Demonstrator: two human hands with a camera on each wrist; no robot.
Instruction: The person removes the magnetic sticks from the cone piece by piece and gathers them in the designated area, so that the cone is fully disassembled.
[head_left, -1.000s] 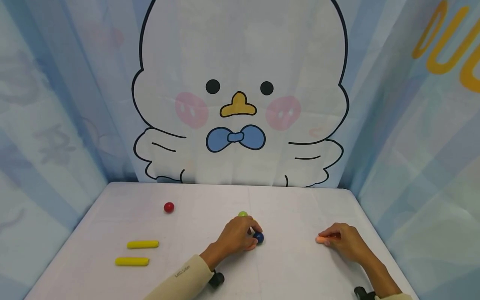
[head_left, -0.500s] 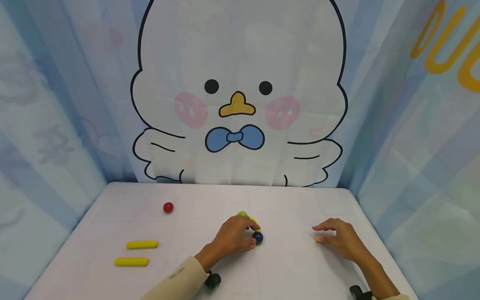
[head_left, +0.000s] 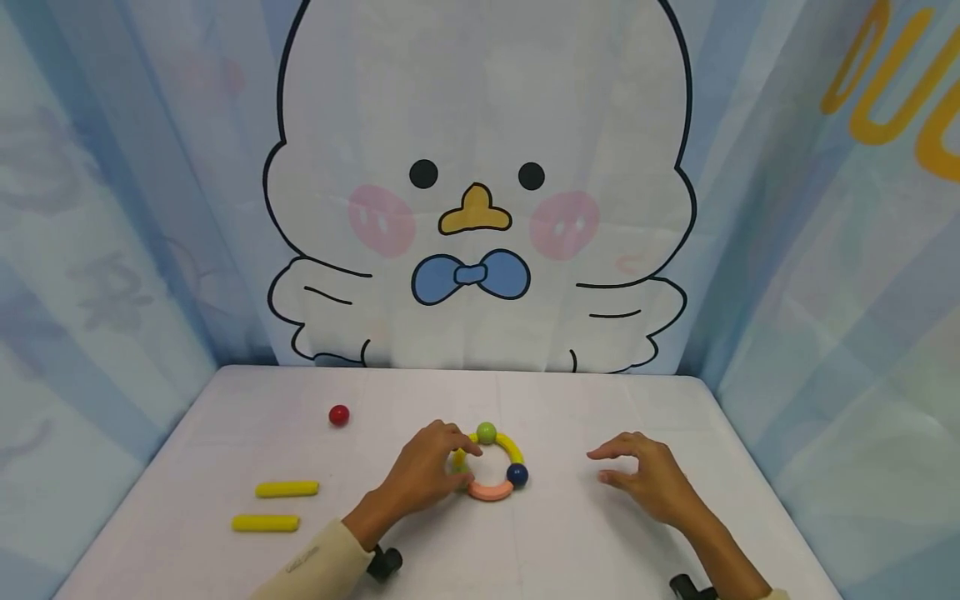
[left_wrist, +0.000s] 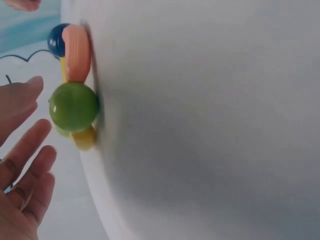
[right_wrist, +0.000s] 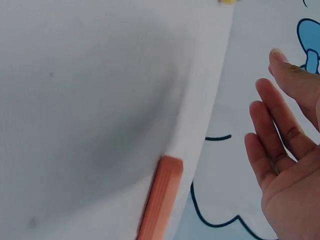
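A small ring on the table joins curved yellow pieces (head_left: 513, 447), a curved orange piece (head_left: 491, 492), a green ball (head_left: 486, 432) and a blue ball (head_left: 517, 475). At its left side is my left hand (head_left: 429, 467), fingers and thumb spread, overlapping the ring's left part in the head view. In the left wrist view, another green ball (left_wrist: 74, 106) sits near those fingertips with a gap between. To the right, my right hand (head_left: 649, 477) is held above the table with nothing in it. An orange stick (right_wrist: 161, 200) lies below it, mostly hidden behind the hand in the head view.
Two yellow sticks, a far one (head_left: 287, 489) and a near one (head_left: 265, 523), lie on the left of the white table (head_left: 570, 550). A red ball (head_left: 339, 415) rests farther back. A printed cloth curtain (head_left: 480, 100) surrounds the table's back and sides.
My right hand has let go of the orange stick and moved left. My left hand has opened and drawn back to the left, uncovering most of the ring.
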